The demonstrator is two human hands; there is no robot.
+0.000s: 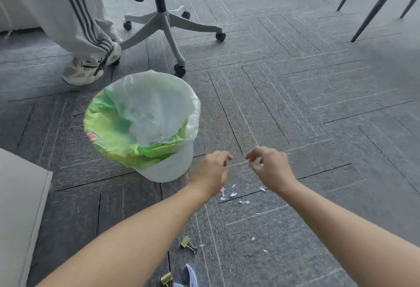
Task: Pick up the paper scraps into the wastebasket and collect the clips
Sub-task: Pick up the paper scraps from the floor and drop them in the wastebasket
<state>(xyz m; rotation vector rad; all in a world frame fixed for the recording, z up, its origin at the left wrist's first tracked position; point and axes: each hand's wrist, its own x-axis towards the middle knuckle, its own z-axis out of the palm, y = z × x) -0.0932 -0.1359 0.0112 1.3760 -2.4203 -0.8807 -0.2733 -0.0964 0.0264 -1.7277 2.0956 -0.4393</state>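
We hold both hands over the carpet at centre frame, just right of the wastebasket (pixel 145 125); the left hand (pixel 213 168) is loosely curled with nothing visible in it, while the right hand (pixel 268 166) pinches what looks like a small white scrap, though blur leaves us unsure. Much seems left: paper scraps (pixel 229 193) lie below the hands, and yellow binder clips (pixel 187 243) wait uncollected at lower centre.

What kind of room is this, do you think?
Most likely an office or workroom. A swivel chair on castors stands on grey carpet tiles, a lined wastebasket sits beside it, and binder clips lie among paper scraps on the floor.
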